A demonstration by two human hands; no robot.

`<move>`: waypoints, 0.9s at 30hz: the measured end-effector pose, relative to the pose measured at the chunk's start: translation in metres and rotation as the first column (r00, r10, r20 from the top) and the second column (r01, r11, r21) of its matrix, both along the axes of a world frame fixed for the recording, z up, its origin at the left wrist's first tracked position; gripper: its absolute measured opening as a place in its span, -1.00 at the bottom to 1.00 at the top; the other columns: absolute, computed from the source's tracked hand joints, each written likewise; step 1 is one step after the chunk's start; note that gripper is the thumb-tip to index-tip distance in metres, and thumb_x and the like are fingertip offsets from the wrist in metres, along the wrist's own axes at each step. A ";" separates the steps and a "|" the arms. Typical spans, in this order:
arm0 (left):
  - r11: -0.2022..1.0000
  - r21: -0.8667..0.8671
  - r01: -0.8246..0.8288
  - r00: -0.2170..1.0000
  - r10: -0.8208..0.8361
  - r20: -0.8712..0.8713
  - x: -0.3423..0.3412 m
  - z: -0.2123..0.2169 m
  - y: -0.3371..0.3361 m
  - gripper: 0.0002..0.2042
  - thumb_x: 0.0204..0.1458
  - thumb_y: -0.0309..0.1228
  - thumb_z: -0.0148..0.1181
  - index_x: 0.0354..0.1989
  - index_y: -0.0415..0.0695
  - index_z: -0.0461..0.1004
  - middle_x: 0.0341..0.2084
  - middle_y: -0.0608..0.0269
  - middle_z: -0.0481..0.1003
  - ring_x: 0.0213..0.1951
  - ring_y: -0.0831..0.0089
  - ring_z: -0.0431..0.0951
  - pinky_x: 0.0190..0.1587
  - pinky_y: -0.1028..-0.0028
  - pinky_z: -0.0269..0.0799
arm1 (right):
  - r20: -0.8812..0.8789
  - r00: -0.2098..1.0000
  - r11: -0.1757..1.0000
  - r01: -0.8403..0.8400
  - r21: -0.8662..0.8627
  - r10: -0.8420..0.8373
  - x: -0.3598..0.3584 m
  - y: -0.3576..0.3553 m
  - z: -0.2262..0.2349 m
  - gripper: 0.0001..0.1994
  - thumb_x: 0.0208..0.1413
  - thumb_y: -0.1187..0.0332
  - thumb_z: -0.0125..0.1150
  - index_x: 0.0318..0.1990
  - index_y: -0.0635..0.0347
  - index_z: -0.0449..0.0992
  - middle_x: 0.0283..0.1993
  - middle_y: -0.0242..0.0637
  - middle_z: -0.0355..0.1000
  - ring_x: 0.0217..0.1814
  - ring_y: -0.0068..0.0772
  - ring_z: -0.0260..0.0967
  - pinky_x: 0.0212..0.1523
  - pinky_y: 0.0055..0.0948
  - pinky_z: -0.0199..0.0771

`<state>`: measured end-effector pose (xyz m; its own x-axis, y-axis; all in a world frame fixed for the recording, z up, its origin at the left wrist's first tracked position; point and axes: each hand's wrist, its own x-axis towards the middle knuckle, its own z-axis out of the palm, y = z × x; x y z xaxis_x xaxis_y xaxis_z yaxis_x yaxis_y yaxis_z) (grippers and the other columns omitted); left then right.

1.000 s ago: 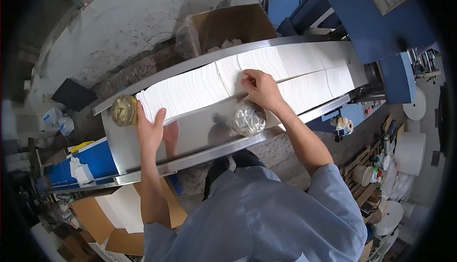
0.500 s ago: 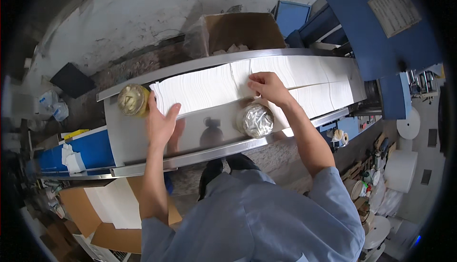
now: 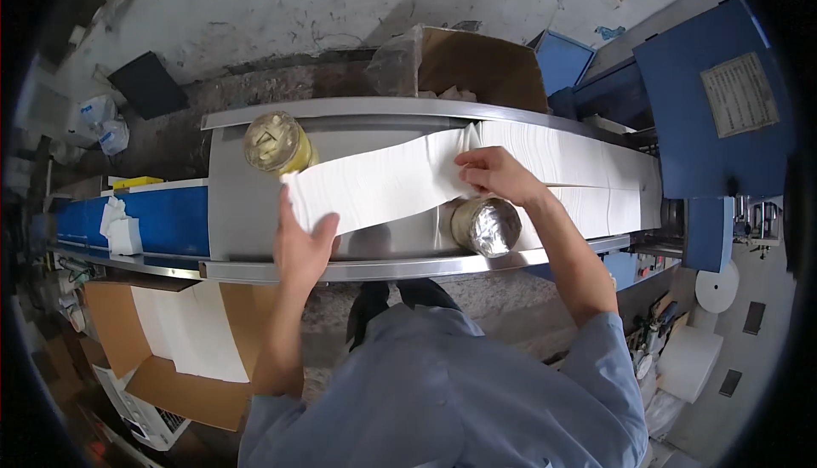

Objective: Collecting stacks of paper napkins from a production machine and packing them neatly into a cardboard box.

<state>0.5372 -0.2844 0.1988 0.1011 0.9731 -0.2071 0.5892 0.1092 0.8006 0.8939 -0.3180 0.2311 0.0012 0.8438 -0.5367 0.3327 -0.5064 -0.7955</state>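
A long row of folded white paper napkins (image 3: 383, 180) lies slantwise over the metal trough, pressed between my two hands. My left hand (image 3: 306, 245) cups its left end, thumb on the near side and fingers at the end face. At the other end my right hand (image 3: 502, 175) has its fingers curled against the napkins, where they part from the rest. More napkins (image 3: 587, 162) stand packed in two rows to the right. A round weight-like jar with a foil-like top (image 3: 487, 226) sits just below my right hand. A similar yellowish jar (image 3: 279, 145) stands beyond my left hand.
Metal rails (image 3: 340, 108) border the trough (image 3: 238, 213). Behind it stands an open cardboard box (image 3: 481, 64); another open carton (image 3: 191, 387) is at lower left. A blue machine (image 3: 672, 111) closes the right end. Crumpled white paper (image 3: 123, 234) lies on the blue surface at left.
The row of napkins between my hands has swung away from the far rail toward me, its left end nearest. A gap has opened beside the yellowish jar. The whole view has shifted.
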 end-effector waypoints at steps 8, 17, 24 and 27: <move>0.991 0.103 -0.082 0.994 0.090 -0.068 -0.063 -0.004 -0.007 -0.17 0.20 -0.30 0.30 0.52 -0.29 -0.07 0.12 -0.28 0.52 0.13 0.00 0.59 0.20 0.23 0.45 | 0.157 0.922 0.871 -0.385 0.304 0.353 -0.042 0.004 -0.031 -0.60 0.25 0.40 0.27 0.18 0.47 0.52 -0.27 -0.32 0.53 -0.35 -0.63 0.38 -0.32 -0.56 0.44; 0.992 0.099 -0.079 0.995 0.084 -0.048 -0.096 -0.011 0.013 -0.12 0.19 -0.30 0.33 0.54 -0.26 -0.13 0.11 -0.18 0.55 0.08 0.12 0.63 0.17 0.27 0.48 | 0.263 0.886 0.694 -0.462 0.553 0.381 -0.031 -0.001 -0.029 -0.65 0.25 0.32 0.29 0.12 0.32 0.60 -0.28 -0.32 0.57 -0.29 -0.62 0.39 -0.27 -0.54 0.43; 0.994 0.032 -0.100 0.992 0.097 0.080 -0.099 -0.006 0.020 -0.16 0.27 -0.35 0.27 0.53 -0.40 -0.17 -0.03 -0.17 0.59 0.00 0.29 0.62 0.04 0.39 0.52 | 0.068 0.996 0.991 0.046 0.126 -0.055 -0.018 0.020 -0.029 -0.70 0.26 0.35 0.26 0.05 0.35 0.54 -0.36 -0.36 0.52 -0.40 -0.61 0.38 -0.43 -0.53 0.38; 0.994 0.037 -0.098 0.993 0.095 0.071 -0.105 -0.011 0.024 -0.16 0.27 -0.33 0.26 0.52 -0.43 -0.17 -0.04 -0.18 0.60 -0.01 0.29 0.63 0.02 0.39 0.52 | 0.081 0.979 0.968 0.167 0.190 -0.185 -0.018 0.017 -0.030 -0.71 0.24 0.37 0.26 0.04 0.35 0.53 -0.37 -0.35 0.52 -0.42 -0.61 0.39 -0.46 -0.53 0.36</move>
<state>0.4321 -0.2609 0.1873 0.0186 0.9865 -0.1629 0.5204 0.1295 0.8440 0.8757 -0.3007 0.2016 0.2029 0.9087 -0.3648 0.3316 -0.4143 -0.8476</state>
